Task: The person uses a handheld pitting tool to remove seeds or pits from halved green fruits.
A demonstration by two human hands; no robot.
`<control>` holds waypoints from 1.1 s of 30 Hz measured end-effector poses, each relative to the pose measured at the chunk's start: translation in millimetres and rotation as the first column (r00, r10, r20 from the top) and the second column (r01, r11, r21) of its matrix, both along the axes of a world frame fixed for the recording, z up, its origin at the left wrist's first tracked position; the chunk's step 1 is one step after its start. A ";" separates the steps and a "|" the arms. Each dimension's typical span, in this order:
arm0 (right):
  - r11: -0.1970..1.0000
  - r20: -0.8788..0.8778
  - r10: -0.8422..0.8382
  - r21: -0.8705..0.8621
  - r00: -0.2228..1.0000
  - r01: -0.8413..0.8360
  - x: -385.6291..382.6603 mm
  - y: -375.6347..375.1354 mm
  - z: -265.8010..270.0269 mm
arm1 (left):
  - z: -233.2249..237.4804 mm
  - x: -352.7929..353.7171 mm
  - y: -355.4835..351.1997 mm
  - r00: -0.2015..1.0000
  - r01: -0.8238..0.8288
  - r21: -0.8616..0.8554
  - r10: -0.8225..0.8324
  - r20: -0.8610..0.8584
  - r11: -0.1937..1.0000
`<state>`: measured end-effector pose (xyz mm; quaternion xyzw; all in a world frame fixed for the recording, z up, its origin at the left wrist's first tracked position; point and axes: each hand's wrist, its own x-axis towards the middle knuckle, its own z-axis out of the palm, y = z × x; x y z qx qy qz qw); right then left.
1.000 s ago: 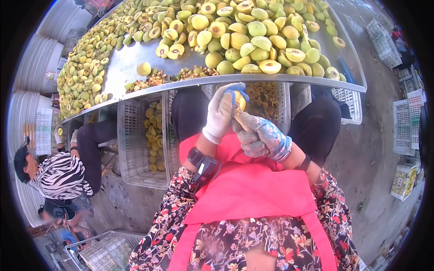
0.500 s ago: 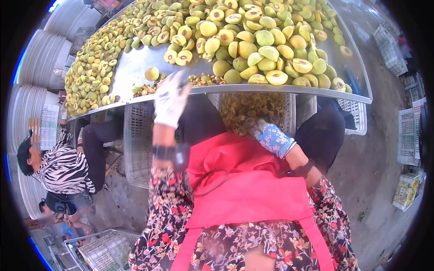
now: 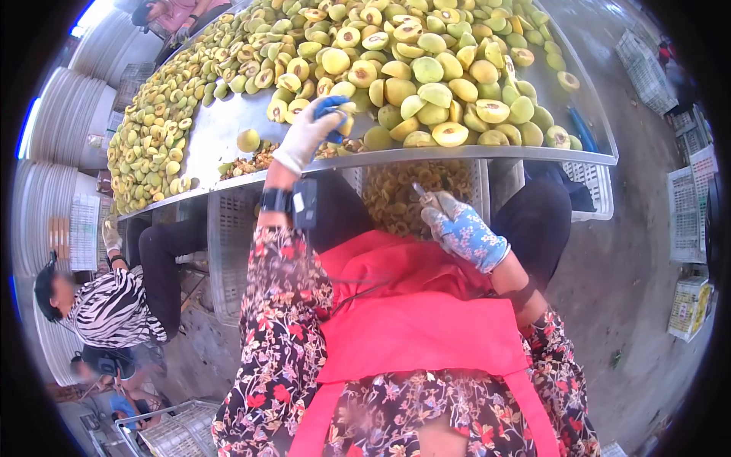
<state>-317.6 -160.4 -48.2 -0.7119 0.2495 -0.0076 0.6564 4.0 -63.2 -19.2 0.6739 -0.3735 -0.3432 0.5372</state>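
My left hand [image 3: 316, 129], in a white glove with blue fingertips, is closed over the front of the metal table [image 3: 228, 114]. A yellow-green peach half [image 3: 347, 119] shows at its fingertips, partly covered by the fingers. My right hand [image 3: 462, 231], in a blue floral glove, is closed in front of my red apron. A small metal tool [image 3: 418, 189] sticks out past its thumb and fingers, and its handle is hidden. Under the table edge, close to that hand, a crate [image 3: 479, 186] holds many brownish-yellow fruit pieces.
A large heap of halved peaches [image 3: 434, 72] covers much of the table. Pits and scraps [image 3: 255, 161] lie along its front edge. A blue object [image 3: 582, 129] lies at the right corner. A person in a zebra-striped top [image 3: 114, 305] sits at left, near stacked white trays [image 3: 46, 198].
My left hand has turned and moved right and slightly up, and a peach half now shows in it. My right hand has lifted back from the crate, bringing the tool into sight.
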 end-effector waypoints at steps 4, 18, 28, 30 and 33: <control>0.978 0.255 -0.021 -0.197 0.967 0.073 9.5 4.6 14.9 | 1.8 -56.1 24.9 0.832 -0.040 -0.290 -0.129 -0.540 0.956; 0.807 0.466 0.027 -0.532 0.884 0.256 28.1 23.5 37.2 | -0.9 -139.1 31.8 0.674 -0.018 -0.194 -0.131 -0.727 0.981; 0.844 0.507 -0.012 -0.457 0.862 0.281 41.1 9.4 29.2 | -2.5 -138.0 40.3 0.706 0.088 -0.190 -0.196 -0.680 0.978; 0.849 0.523 -0.024 -0.440 0.852 0.294 42.6 9.0 27.2 | -3.3 -157.8 38.5 0.835 -0.023 -0.217 -0.101 -0.541 0.976; 0.878 0.397 -0.015 -0.433 0.918 0.202 35.8 11.6 22.6 | -18.7 -153.3 35.2 0.682 -0.130 -0.201 -0.060 -0.729 0.971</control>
